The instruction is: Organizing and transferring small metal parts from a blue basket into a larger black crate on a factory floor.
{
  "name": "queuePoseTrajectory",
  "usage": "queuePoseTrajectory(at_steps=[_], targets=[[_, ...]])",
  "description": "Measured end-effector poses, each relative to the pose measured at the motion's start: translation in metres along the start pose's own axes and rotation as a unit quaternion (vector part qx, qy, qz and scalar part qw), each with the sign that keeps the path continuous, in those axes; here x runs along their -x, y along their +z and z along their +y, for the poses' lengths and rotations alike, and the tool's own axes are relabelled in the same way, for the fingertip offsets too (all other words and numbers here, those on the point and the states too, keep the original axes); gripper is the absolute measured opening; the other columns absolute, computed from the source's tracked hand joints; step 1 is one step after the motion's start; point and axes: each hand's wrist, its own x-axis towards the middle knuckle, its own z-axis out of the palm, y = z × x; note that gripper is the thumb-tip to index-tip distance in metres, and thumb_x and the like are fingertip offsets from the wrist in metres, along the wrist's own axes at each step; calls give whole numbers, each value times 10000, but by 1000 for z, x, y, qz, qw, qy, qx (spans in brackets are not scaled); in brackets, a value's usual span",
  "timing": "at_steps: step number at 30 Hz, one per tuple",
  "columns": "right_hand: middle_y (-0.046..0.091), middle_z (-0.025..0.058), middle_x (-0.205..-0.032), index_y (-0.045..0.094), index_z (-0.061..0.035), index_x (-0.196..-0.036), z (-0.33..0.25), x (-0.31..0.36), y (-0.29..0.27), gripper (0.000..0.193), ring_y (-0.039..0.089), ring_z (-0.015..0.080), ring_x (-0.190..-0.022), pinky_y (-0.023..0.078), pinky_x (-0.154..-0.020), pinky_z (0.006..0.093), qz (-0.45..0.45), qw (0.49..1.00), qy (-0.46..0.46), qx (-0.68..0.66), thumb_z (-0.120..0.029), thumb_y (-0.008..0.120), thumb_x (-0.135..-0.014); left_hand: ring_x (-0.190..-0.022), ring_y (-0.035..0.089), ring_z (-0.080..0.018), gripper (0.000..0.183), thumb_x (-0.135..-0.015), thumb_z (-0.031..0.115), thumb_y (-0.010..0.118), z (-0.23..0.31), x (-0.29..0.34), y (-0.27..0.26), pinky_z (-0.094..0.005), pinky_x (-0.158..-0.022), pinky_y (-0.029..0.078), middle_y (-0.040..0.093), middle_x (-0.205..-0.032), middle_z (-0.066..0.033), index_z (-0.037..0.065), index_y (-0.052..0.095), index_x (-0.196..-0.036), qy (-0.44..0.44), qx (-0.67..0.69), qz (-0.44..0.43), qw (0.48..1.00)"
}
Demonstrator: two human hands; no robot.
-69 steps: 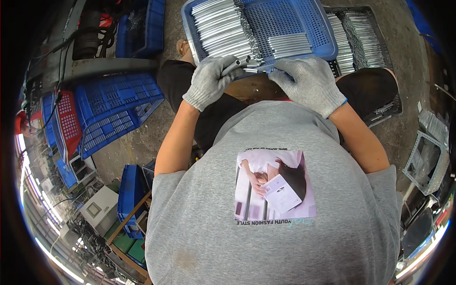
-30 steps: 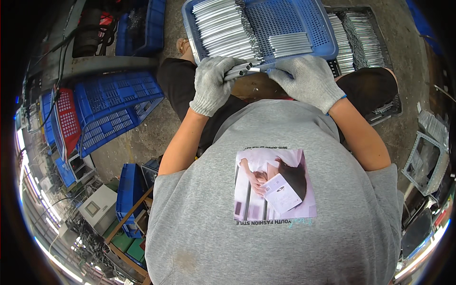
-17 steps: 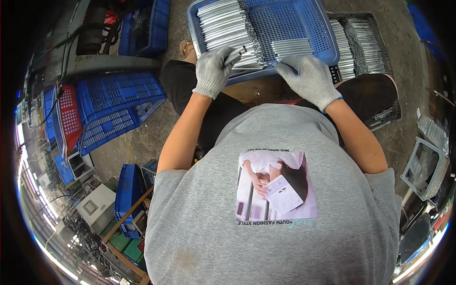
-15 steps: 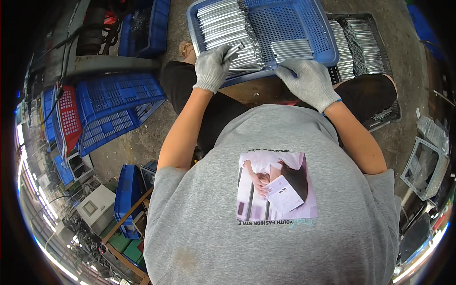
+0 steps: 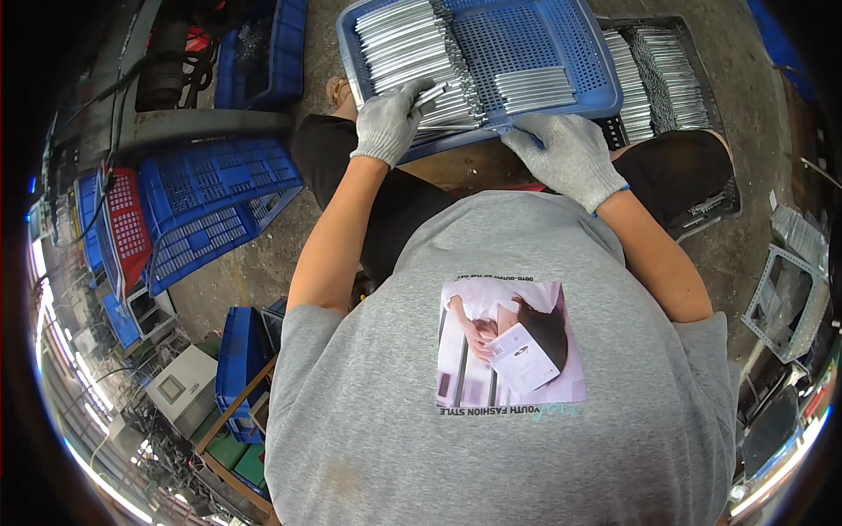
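Note:
My left hand (image 5: 388, 123), in a grey knitted glove, is closed around a few short shiny metal tubes (image 5: 430, 95), their ends pointing up to the right. It is over the near left part of a blue perforated plastic basket (image 5: 480, 138). Long stacks of metal tubes (image 5: 399, 44) fill the basket's left side, and a smaller row of tubes (image 5: 533, 89) lies at its near right. My right hand (image 5: 566, 158), gloved too, is at the basket's near rim with its fingers curled together. Whatever those fingers hold, if anything, is hidden.
A dark crate (image 5: 719, 184) with more tubes stands right of the basket, partly under my right leg. Blue crates (image 5: 219, 184) and a red crate (image 5: 128, 210) stand at the left. A metal frame (image 5: 783, 302) lies at the far right.
The view has shifted slightly. My left hand still holds the tubes, which have tilted a little lower. My right hand stays by the near rim, its fingers slightly more drawn together.

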Motion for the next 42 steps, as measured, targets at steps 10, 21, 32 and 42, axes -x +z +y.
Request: queuePoseTrajectory(at_steps=[10, 21, 32, 42], targets=[[687, 41, -620, 735, -104, -764, -8, 3, -6, 323, 600, 202, -469, 453, -457, 312, 61, 995, -79, -1, -332, 622, -962, -647, 622, -166, 396, -764, -91, 531, 21, 26, -40, -294, -649, 501, 723, -795, -12, -9, 691, -1118, 65, 252, -54, 964], [659, 16, -579, 721, -114, -739, -4, 2, -6, 303, 566, 181, -439, 436, -439, 296, 100, 985, -134, 38, -321, 639, -945, -671, 622, -176, 413, -713, -86, 519, 33, 38, -51, -284, -673, 491, 710, -788, -27, -11, 700, -1077, 93, 237, -33, 966], [658, 22, -579, 726, -107, -752, -12, 4, -15, 255, 552, 165, -435, 430, -444, 289, 78, 984, -143, 68, -281, 661, -926, -676, 624, -182, 389, -741, -92, 518, 35, 40, -52, -297, -692, 503, 725, -818, -40, -17, 696, -1078, 56, 276, -52, 958], [710, 50, -644, 775, -94, -840, -14, 7, -17, 195, 591, 197, -475, 459, -506, 317, 51, 986, -131, 87, -242, 670, -913, -661, 611, -189, 325, -758, -85, 553, 45, 47, -56, -297, -684, 499, 725, -820, -45, -18, 700, -1041, 67, 292, -22, 954]])
